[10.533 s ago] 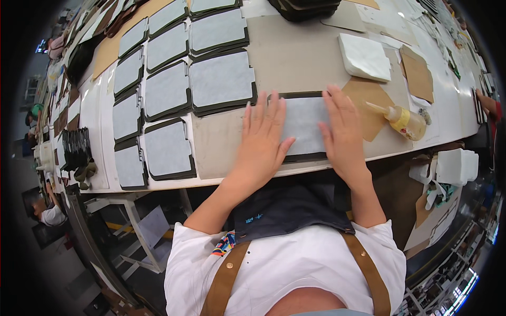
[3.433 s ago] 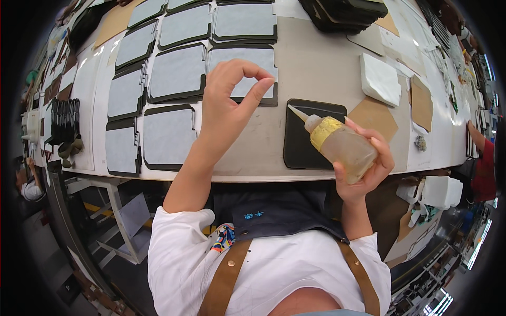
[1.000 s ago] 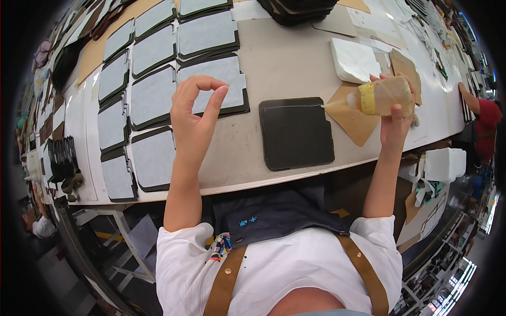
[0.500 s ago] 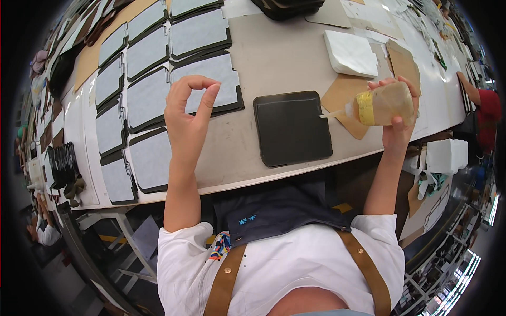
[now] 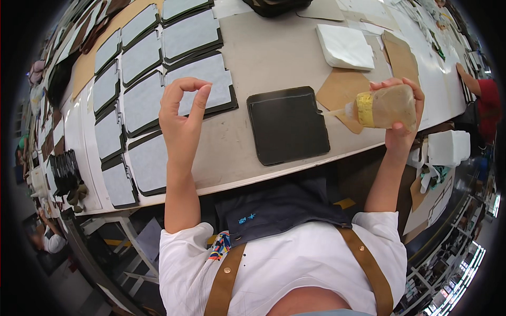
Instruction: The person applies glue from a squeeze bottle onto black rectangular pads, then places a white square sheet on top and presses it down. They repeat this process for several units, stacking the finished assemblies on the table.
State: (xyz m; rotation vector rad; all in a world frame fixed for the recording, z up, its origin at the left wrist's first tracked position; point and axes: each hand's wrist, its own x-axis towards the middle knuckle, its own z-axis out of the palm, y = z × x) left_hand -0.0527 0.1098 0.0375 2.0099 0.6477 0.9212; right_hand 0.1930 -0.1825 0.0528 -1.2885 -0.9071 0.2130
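My right hand (image 5: 396, 110) is wrapped round a squeeze bottle (image 5: 387, 107) with a yellow band and amber contents. The bottle lies tilted on its side, its thin nozzle (image 5: 333, 112) pointing left at the right edge of a black, flat panel (image 5: 289, 129). Along the panel's far edge runs a thin pale line. My left hand (image 5: 182, 108) hovers left of the panel, thumb and forefinger curled into a loop with their tips together; nothing shows between them. Beneath and behind it lie rows of grey-faced panels with black edges (image 5: 143, 102).
Past the bottle are a brown card sheet (image 5: 342, 92), a stack of white sheets (image 5: 345, 47) and another brown card (image 5: 400, 55). A black object (image 5: 276, 6) stands at the far edge. At the right, another person's arm (image 5: 468, 79) reaches onto the table.
The pale line along the black panel's far edge is now visible. The tabletop things have shifted slightly left in view. My right hand still holds the bottle beside the panel.
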